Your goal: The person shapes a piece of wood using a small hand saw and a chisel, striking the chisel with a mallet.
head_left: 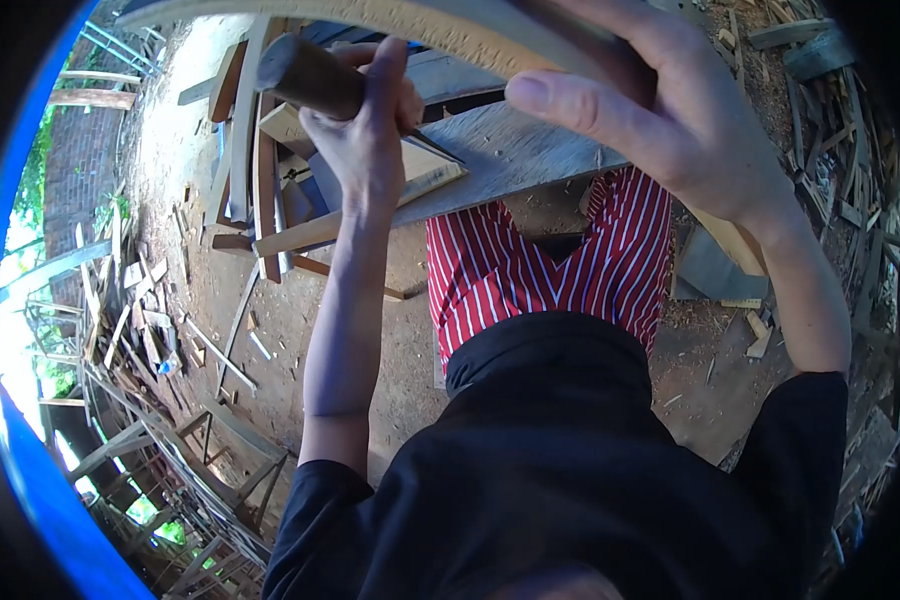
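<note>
My left hand is closed around a thick, dark, round wooden handle, whose blunt end points up and to the left. What the handle belongs to is largely hidden by the fingers. Across the top runs a long curved piece of pale wood with small marks along its edge. My right hand grips this piece at its right end, the thumb lying along the near edge and the other fingers hidden behind. Under both hands a grey weathered plank crosses above my lap, with a pale wood block at its left.
Boards and frame parts are stacked on the left. Offcuts litter the dirt floor, and scrap wood is heaped along the right. A grey board lies beside my right leg. A brick wall stands far left.
</note>
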`<control>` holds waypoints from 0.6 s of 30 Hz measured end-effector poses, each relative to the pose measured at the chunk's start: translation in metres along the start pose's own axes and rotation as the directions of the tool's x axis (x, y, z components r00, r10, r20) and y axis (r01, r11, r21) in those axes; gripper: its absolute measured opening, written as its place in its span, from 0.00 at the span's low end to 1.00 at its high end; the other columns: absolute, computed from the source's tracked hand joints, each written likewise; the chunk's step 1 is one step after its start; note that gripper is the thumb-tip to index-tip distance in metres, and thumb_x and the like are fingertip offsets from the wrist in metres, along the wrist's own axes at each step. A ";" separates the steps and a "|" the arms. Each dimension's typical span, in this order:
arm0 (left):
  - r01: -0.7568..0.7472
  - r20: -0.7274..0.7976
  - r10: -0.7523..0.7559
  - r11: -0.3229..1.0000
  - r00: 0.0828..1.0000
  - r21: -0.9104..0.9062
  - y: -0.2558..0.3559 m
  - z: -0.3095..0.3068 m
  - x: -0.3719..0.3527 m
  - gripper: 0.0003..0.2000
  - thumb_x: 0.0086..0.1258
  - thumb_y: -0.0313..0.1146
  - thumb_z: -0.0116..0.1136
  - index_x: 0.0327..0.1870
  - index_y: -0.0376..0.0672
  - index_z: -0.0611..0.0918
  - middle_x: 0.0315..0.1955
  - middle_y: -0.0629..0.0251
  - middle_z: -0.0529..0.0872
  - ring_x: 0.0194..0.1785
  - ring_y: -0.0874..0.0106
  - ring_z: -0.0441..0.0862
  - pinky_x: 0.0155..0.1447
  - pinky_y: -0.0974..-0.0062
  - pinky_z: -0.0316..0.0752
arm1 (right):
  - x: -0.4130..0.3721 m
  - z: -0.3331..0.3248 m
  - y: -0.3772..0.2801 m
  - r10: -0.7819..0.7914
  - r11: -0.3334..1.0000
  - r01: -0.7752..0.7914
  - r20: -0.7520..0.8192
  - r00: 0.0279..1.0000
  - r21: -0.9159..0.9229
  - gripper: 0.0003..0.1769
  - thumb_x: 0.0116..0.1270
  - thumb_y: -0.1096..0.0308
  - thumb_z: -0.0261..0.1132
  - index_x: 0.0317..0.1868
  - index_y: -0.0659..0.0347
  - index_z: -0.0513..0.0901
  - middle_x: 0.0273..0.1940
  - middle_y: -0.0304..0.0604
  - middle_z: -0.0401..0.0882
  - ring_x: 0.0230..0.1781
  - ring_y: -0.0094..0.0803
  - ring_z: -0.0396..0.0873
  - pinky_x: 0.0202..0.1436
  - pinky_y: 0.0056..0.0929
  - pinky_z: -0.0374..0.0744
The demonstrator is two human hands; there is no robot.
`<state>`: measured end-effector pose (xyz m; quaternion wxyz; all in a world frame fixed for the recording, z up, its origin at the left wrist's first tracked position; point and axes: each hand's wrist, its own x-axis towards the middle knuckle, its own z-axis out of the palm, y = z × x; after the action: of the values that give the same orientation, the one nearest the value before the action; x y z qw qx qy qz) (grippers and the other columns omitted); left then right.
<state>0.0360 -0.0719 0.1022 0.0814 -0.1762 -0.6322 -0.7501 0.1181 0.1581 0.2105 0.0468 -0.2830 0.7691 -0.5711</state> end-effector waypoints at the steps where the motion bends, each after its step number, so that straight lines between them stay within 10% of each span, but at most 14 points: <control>1: -0.002 0.000 0.002 1.000 1.000 0.005 -0.001 -0.001 -0.001 0.08 0.69 0.32 0.66 0.36 0.37 0.81 0.13 0.70 0.76 0.15 0.81 0.72 0.22 0.81 0.66 | 0.002 -0.001 -0.004 0.098 0.995 -0.097 -0.030 0.995 0.016 0.40 0.71 0.49 0.63 0.76 0.60 0.62 0.48 0.53 0.84 0.30 0.33 0.85 0.42 0.32 0.85; 5: 0.071 -0.037 -0.072 0.997 0.997 -0.023 -0.006 0.001 -0.004 0.11 0.69 0.35 0.68 0.36 0.37 0.81 0.13 0.70 0.76 0.15 0.82 0.71 0.21 0.82 0.65 | 0.004 0.035 -0.019 0.106 0.935 -0.220 -0.372 0.922 -0.279 0.40 0.72 0.50 0.63 0.75 0.62 0.62 0.54 0.55 0.82 0.37 0.36 0.86 0.48 0.32 0.84; 11: 0.057 0.021 -0.057 0.998 0.998 -0.015 -0.009 0.003 -0.002 0.10 0.69 0.35 0.67 0.35 0.37 0.82 0.13 0.71 0.77 0.16 0.83 0.71 0.22 0.83 0.65 | -0.014 0.006 0.005 0.090 0.993 -0.097 -0.107 0.990 -0.062 0.39 0.72 0.48 0.63 0.75 0.63 0.63 0.57 0.58 0.80 0.45 0.38 0.86 0.51 0.33 0.83; 18: 0.092 0.025 -0.093 0.995 0.995 0.040 -0.008 0.009 -0.002 0.10 0.68 0.35 0.68 0.35 0.37 0.82 0.14 0.70 0.78 0.17 0.83 0.73 0.23 0.84 0.67 | -0.017 0.013 0.013 0.034 0.973 -0.080 -0.211 0.977 -0.216 0.40 0.71 0.49 0.64 0.75 0.63 0.64 0.57 0.58 0.80 0.45 0.38 0.86 0.53 0.34 0.83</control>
<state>0.0367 -0.0616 0.0951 0.0416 -0.1552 -0.6552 -0.7382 0.1328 0.1579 0.1902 -0.0485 -0.2035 0.8369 -0.5058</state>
